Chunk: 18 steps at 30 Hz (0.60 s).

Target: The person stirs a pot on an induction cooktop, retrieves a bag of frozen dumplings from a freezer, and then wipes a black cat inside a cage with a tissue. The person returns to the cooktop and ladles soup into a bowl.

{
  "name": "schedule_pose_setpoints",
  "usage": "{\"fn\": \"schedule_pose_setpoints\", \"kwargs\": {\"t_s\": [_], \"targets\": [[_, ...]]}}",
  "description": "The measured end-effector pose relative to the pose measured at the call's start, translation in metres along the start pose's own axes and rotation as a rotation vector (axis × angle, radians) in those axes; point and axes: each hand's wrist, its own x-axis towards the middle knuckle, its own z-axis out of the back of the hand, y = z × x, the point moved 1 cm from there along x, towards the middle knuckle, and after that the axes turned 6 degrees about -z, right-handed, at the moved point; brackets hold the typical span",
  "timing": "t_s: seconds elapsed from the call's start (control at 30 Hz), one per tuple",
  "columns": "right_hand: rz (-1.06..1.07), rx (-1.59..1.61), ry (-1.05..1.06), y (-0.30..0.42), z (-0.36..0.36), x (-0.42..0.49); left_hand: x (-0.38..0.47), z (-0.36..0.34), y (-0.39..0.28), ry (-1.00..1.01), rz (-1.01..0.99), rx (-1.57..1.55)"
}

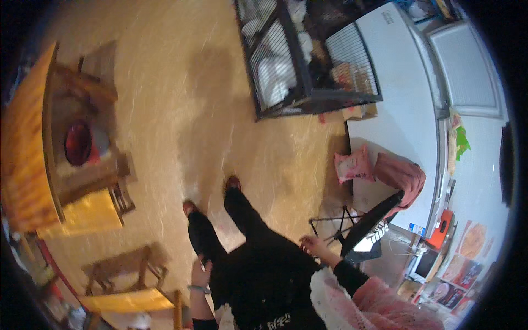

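My left hand hangs beside my dark trouser leg, with a band around its wrist. Its fingers are too blurred to make out clearly. On the other side, my right hand is held away from my body, fingers loosely curled and apart, with nothing seen in it. Nearest to that hand is a folding chair with a dark seat and thin crossed legs. A black apron bearing writing covers my front. My shoes stand on the tan floor.
A black wire-sided rack holding white bags stands ahead. Along the right is a white chest freezer with a pink cushion-shaped packet and a dusky-pink cloth beside it. Wooden table and stools line the left.
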Motion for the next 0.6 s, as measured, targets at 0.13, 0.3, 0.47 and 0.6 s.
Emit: {"fn": "schedule_pose_setpoints", "kwargs": {"t_s": [0.13, 0.3, 0.47, 0.6], "targets": [[-0.099, 0.025, -0.127, -0.011, -0.04, -0.02, 0.018, -0.013, 0.031, 0.541, 0.243, 0.167], [-0.26, 0.261, -0.048, -0.011, -0.041, -0.032, 0.058, -0.024, 0.003, 0.443, 0.325, 0.112], [-0.25, 0.246, -0.008, -0.005, -0.032, -0.02, 0.084, -0.031, -0.027, 0.401, 0.363, 0.096], [-0.254, 0.189, -0.026, -0.003, -0.024, -0.014, 0.094, -0.033, -0.039, 0.397, 0.372, 0.094]]}}
